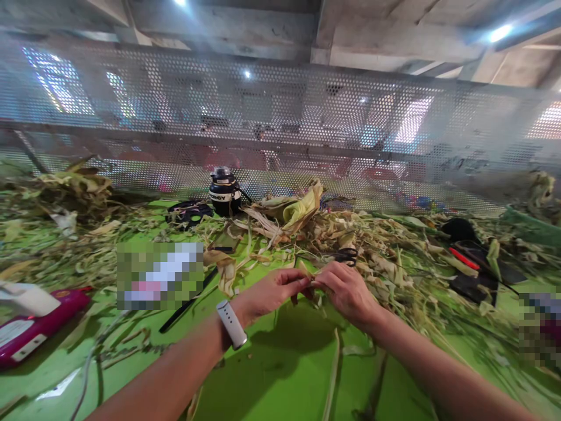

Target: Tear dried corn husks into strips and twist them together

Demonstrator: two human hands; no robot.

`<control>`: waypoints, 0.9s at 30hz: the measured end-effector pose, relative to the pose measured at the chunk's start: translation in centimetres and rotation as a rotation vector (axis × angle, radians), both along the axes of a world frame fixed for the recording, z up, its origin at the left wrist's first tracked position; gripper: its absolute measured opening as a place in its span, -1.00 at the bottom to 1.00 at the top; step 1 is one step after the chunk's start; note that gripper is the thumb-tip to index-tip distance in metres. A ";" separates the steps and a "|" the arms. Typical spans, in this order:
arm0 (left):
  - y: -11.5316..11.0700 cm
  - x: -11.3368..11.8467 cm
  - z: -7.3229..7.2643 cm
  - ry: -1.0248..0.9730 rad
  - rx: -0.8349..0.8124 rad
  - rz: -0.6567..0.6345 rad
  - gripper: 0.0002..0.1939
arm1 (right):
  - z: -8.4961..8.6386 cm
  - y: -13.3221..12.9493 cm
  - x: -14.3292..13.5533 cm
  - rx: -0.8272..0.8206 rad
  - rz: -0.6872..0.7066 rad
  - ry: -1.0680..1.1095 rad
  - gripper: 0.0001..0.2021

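Above the green table (272,374), my left hand (278,289), with a pale band on its wrist, pinches a small piece of dried corn husk (309,275). My right hand (346,292) meets it from the other side, fingers closed on the same piece. Most of that piece is hidden by the fingers. Just behind my right hand, black scissors handles (346,255) show among the dry husks. A larger yellowish corn husk (302,210) stands up from the heap farther back. One long husk strip (333,374) lies in front of my hands.
A dark jar-like flask (225,193) stands at the back beside a black round object (189,213). On the left lie a magenta power strip (41,327) and a thin black rod (186,304). Loose husks (407,269) spread rightward. A perforated metal screen (280,117) rises behind.
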State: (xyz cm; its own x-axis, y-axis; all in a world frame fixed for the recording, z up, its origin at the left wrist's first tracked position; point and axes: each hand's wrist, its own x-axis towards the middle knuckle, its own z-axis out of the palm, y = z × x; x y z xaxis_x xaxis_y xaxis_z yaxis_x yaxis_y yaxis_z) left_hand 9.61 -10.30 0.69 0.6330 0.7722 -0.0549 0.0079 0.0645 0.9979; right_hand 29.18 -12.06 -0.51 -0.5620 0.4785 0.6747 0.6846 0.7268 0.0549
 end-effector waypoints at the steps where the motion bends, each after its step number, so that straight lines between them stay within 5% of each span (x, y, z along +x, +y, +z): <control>1: 0.1 0.0 -0.1 0.001 -0.002 0.001 -0.70 | -0.1 0.0 0.0 0.001 0.005 -0.003 -0.70; 10: 0.6 -0.3 -1.2 -0.046 -0.159 -0.014 -0.71 | -0.3 0.0 -0.1 -0.006 0.020 -0.010 -0.71; 27: 0.1 0.5 -0.9 -0.041 -0.067 0.081 -0.80 | -0.3 -0.2 0.4 0.059 0.004 -0.158 -0.82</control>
State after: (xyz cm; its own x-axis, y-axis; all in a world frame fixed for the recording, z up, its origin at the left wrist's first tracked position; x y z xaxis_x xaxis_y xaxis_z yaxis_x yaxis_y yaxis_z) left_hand 10.16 -10.17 -0.21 0.5717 0.8162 -0.0832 -0.0409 0.1296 0.9907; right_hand 29.57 -12.30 -0.82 -0.6652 0.4382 0.6046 0.6613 0.7218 0.2044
